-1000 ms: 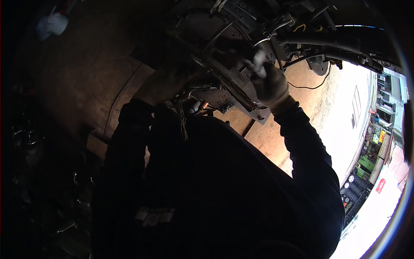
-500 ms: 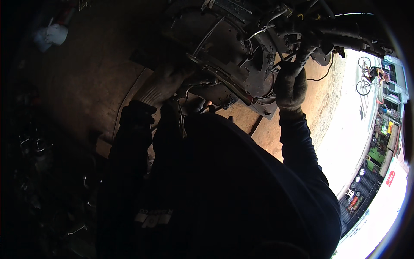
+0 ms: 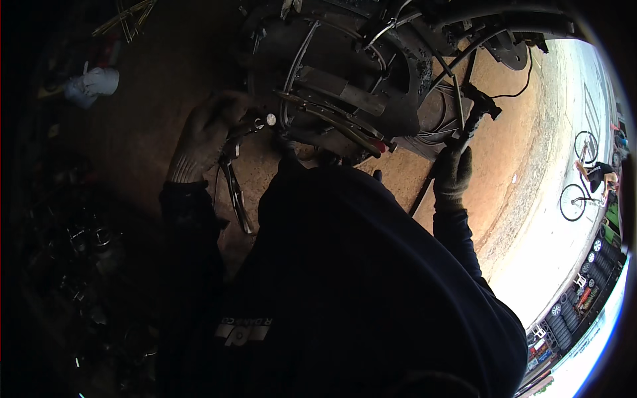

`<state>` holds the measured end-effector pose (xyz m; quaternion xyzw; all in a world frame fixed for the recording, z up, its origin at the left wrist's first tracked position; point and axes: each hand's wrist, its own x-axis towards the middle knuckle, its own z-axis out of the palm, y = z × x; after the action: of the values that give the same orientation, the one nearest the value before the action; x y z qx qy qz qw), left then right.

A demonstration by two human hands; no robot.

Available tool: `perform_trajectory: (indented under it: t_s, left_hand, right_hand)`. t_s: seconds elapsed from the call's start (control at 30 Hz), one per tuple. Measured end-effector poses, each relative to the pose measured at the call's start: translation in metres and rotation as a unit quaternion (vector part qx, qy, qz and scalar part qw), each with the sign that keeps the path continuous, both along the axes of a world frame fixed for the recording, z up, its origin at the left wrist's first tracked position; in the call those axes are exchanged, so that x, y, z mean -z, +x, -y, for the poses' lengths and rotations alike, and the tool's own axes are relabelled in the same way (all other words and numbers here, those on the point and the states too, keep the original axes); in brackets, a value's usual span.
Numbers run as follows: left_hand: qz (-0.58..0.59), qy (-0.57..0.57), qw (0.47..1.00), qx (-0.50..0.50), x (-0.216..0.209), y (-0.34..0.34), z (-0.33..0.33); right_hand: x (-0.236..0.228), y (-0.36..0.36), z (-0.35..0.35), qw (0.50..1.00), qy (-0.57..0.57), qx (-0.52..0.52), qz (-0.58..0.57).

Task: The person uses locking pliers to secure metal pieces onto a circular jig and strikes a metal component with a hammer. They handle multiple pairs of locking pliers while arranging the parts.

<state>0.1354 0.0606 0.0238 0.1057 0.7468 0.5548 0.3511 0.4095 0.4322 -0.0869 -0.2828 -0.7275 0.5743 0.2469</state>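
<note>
My left hand (image 3: 202, 136), in a knitted work glove, is closed around what look like locking pliers (image 3: 237, 199). Their long metal handles hang toward my body, and a bright round end shows beside the fingers. My gloved right hand (image 3: 454, 172) grips a dark hammer (image 3: 479, 109) by its handle, with the head pointing away from me. Between the hands lies a dark metal assembly (image 3: 338, 86) with a flat plate and curved edges. Across its near side runs a long bar-like part (image 3: 332, 119) with a red spot at its right end. Neither tool touches this assembly visibly.
Dark pipes (image 3: 504, 13) and a thin black cable (image 3: 521, 86) are at the upper right. A pale cloth-like bundle (image 3: 99, 83) and thin rods (image 3: 126, 20) lie far left, above dim metal parts (image 3: 93, 239). Outside, a person rides a bicycle (image 3: 574, 202) past stacked tyres (image 3: 564, 322).
My left hand has drawn back left from the assembly with the pliers. My right hand has come nearer with the hammer, away from the pipes. The view has shifted, and the cyclist has moved.
</note>
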Motion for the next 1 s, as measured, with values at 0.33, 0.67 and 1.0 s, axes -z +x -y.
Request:
perform_trajectory:
  t_s: [0.33,0.67,1.0]
  left_hand:
    - [0.235,0.292,0.903,0.209,0.074,-0.072,-0.011]
    - [0.024,-0.108,0.992,-0.055,-0.021,-0.002,0.021]
    - [0.043,-0.149,0.987,-0.042,-0.053,0.009,0.032]
  right_hand:
    - [-0.006,-0.036,-0.005,0.998,0.020,-0.042,0.035]
    - [0.158,0.024,-0.030,0.904,-0.014,0.181,0.387]
    - [0.186,-0.025,-0.079,0.788,0.037,0.134,0.600]
